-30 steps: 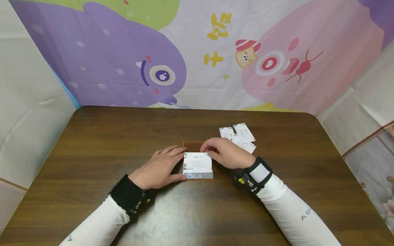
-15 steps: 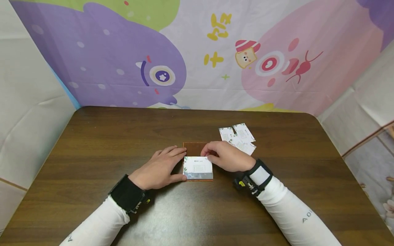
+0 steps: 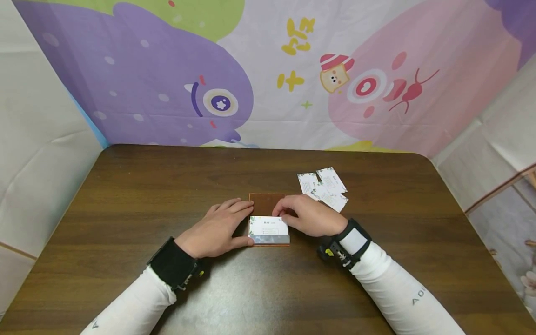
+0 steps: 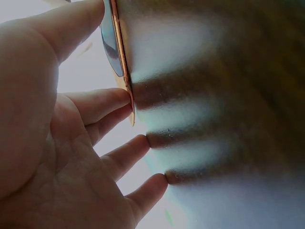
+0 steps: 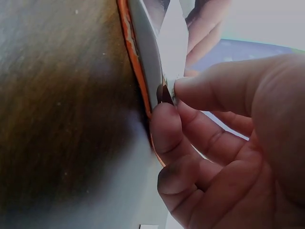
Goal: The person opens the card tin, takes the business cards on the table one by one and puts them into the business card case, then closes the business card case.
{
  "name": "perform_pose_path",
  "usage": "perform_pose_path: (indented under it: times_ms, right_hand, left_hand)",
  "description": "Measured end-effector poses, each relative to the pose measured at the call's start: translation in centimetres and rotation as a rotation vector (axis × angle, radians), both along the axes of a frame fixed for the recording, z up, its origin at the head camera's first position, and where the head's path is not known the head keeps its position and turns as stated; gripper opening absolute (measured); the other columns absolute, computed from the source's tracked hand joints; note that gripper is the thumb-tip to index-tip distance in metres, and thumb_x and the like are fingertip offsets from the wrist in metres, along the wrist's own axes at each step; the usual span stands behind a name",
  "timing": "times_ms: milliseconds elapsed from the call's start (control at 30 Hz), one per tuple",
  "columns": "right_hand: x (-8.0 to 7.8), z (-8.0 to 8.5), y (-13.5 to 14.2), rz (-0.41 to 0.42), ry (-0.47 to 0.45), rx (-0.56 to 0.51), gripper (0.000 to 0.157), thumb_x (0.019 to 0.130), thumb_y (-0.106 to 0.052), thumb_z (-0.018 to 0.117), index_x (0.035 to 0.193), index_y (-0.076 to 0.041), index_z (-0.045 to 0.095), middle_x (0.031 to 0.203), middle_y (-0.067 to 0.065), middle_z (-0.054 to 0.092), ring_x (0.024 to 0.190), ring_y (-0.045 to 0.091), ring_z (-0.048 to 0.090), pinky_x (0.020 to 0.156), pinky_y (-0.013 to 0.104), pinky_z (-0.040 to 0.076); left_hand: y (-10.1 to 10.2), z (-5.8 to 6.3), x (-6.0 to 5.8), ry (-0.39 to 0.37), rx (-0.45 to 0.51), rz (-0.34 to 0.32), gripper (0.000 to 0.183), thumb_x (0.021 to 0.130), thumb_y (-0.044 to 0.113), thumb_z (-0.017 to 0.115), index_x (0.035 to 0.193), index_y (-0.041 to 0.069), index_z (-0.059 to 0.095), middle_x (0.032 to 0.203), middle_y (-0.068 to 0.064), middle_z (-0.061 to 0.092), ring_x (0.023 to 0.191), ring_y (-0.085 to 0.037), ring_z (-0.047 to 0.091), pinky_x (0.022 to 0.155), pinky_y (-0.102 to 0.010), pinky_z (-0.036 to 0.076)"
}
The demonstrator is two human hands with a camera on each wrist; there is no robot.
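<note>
An opened brown card holder (image 3: 263,203) lies flat mid-table, with a greyish pocket (image 3: 270,240) at its near side. A white business card (image 3: 267,224) with leaf prints sits partly in that pocket, its upper part showing. My right hand (image 3: 310,215) pinches the card by its far right corner; in the right wrist view the thumb (image 5: 209,88) presses on the card (image 5: 174,40), which stands slightly tilted off the pocket. My left hand (image 3: 213,232) rests along the holder's left edge, fingers fairly straight. The left wrist view shows its fingertips touching the holder's edge (image 4: 123,57) and the tabletop.
Several loose business cards (image 3: 331,190) overlap on the table (image 3: 188,172) beyond my right hand. A cartoon-printed cloth (image 3: 268,74) hangs behind the table's far edge.
The card has slid toward me, deeper into the pocket, baring more of the holder's brown far side. My right hand has come nearer with it. The left hand stays put.
</note>
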State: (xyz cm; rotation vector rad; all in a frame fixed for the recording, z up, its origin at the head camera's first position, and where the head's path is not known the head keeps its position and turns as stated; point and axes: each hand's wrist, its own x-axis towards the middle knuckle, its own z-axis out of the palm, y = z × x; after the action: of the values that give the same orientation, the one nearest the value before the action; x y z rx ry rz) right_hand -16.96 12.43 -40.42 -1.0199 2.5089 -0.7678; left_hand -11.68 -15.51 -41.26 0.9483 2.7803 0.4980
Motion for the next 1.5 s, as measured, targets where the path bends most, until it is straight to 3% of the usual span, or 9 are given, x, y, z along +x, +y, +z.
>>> perform_pose_path:
  times_ms: [433, 967, 1500]
  right_hand:
    - [-0.07, -0.34, 0.16, 0.048, 0.028, -0.010, 0.016, 0.106, -0.010, 0.064, 0.114, -0.019, 0.074, 0.105, -0.007, 0.067, 0.090, 0.011, 0.060, 0.079, 0.033, 0.053]
    - [0.03, -0.33, 0.19, 0.063, 0.047, -0.011, 0.018, 0.106, -0.010, 0.065, 0.116, -0.017, 0.077, 0.110, -0.006, 0.067, 0.093, 0.010, 0.060, 0.081, 0.033, 0.053]
    - [-0.02, -0.15, 0.78, 0.009, 0.048, -0.037, 0.016, 0.103, -0.009, 0.070, 0.118, -0.013, 0.073, 0.100, -0.010, 0.064, 0.091, 0.008, 0.060, 0.082, 0.031, 0.054]
  left_hand:
    - [0.02, 0.02, -0.19, 0.000, -0.007, 0.005, 0.084, 0.097, 0.050, 0.076, 0.158, 0.001, 0.048, 0.164, -0.013, 0.044, 0.154, -0.040, 0.035, 0.115, -0.065, 0.036]
    - [0.02, 0.11, -0.34, 0.012, -0.014, -0.002, 0.084, 0.097, 0.051, 0.076, 0.159, 0.000, 0.047, 0.164, -0.014, 0.044, 0.153, -0.039, 0.036, 0.115, -0.064, 0.037]
    - [-0.04, 0.12, -0.11, 0.004, -0.010, 0.002, 0.085, 0.098, 0.052, 0.075, 0.159, 0.001, 0.047, 0.165, -0.014, 0.043, 0.154, -0.040, 0.035, 0.115, -0.065, 0.036]
